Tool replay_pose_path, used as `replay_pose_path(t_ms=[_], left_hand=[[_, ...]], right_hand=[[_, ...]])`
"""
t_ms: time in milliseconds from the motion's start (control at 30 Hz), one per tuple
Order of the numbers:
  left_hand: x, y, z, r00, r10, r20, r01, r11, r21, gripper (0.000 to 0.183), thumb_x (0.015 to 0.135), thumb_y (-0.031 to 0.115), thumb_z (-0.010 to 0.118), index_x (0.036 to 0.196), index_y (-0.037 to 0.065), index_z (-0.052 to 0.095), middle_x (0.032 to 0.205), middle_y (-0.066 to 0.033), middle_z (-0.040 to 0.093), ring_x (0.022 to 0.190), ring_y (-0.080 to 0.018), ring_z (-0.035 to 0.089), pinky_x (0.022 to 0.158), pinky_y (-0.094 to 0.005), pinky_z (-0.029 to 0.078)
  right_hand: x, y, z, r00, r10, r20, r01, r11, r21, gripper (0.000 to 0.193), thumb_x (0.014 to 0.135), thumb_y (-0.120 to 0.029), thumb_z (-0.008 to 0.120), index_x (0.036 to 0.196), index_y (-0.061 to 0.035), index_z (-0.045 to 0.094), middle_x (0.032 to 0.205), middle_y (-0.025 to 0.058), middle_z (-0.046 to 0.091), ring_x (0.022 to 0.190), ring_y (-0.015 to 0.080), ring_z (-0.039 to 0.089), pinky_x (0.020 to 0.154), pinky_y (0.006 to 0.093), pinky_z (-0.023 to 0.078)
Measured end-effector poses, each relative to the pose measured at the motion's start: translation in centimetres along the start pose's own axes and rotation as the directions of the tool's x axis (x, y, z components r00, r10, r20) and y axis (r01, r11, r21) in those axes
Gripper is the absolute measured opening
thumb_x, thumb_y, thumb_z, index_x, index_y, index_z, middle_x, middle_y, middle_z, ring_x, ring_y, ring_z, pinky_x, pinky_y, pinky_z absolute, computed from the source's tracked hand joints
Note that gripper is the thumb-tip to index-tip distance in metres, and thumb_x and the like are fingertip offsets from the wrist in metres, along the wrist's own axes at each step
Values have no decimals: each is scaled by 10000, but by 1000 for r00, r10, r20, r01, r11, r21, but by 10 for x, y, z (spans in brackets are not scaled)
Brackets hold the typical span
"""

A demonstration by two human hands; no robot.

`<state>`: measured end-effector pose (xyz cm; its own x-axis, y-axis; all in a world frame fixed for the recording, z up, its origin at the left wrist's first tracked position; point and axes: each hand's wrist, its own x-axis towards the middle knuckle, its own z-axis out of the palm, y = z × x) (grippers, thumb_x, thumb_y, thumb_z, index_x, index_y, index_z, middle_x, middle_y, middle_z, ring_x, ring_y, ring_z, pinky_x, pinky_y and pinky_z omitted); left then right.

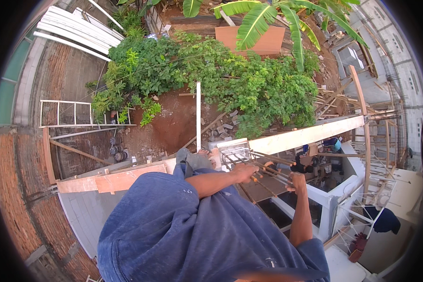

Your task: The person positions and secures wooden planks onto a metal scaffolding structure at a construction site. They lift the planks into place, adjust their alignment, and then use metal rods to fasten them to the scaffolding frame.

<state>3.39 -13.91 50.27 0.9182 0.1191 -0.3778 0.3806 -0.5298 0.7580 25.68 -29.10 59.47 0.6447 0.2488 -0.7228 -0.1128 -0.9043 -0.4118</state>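
Note:
Several rusty steel reinforcing bars (276, 176) stick up in a bundle in front of me, some with orange-brown ends. My left hand (243, 173) is closed around bars on the near left side of the bundle. On its right side, my right hand (295, 182) grips the bars near their ends, with its fingers curled. Just beyond my left hand, the bars meet a pale, boxy wire-like frame (236, 153) set between the formwork boards. My foot (205, 153) rests beside that frame, partly hidden by a grey trouser leg.
Wooden formwork boards (310, 133) run right, and more boards (127, 177) left. A white post (198, 115) rises ahead. Far below lie bushes (272, 89) and bare soil. A white ladder (73, 113) is at left. Right, white beams (315, 190) surround a drop; dark cloth (383, 220) hangs nearby.

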Motion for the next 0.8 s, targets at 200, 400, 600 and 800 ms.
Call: replay_pose_path(t_ms=[200, 400, 600, 800], left_hand=[[7, -1, 0, 999, -41, 18, 41, 999, 21, 506, 714, 167, 693, 1190, 154, 523, 1094, -62, 625, 997, -281, 636, 733, -452, 526], [9, 1, 0, 998, -41, 43, 42, 999, -24, 570, 705, 141, 693, 1243, 157, 506, 1156, -84, 590, 999, -301, 634, 733, -461, 528], [6, 0, 4, 998, -8, -68, 2, 996, -93, 455, 717, 164, 685, 1151, 123, 555, 1079, -61, 624, 987, -275, 639, 745, -432, 535], [10, -6, 10, 999, 17, -36, -23, 984, -179, 487, 686, 141, 700, 1132, 132, 505, 1132, -65, 585, 1004, -322, 622, 734, -475, 518]], right_hand=[[9, -3, -6, 990, 108, 87, -115, 991, 75, 242, 898, -147, 489, 999, 53, 581, 829, 166, 585, 524, 253, 624, 384, 310, 516], [32, 26, -13, 963, -178, 200, 199, 976, -92, 264, 901, -171, 516, 1011, 57, 590, 826, 157, 600, 513, 247, 629, 384, 310, 529], [24, 16, -11, 992, 63, 110, -72, 994, 80, 305, 908, -187, 509, 1052, 71, 583, 832, 171, 603, 508, 246, 635, 367, 304, 528], [5, -5, -8, 989, 110, 100, -117, 991, 63, 215, 902, -120, 506, 999, 52, 591, 852, 149, 598, 567, 256, 637, 432, 309, 535]])
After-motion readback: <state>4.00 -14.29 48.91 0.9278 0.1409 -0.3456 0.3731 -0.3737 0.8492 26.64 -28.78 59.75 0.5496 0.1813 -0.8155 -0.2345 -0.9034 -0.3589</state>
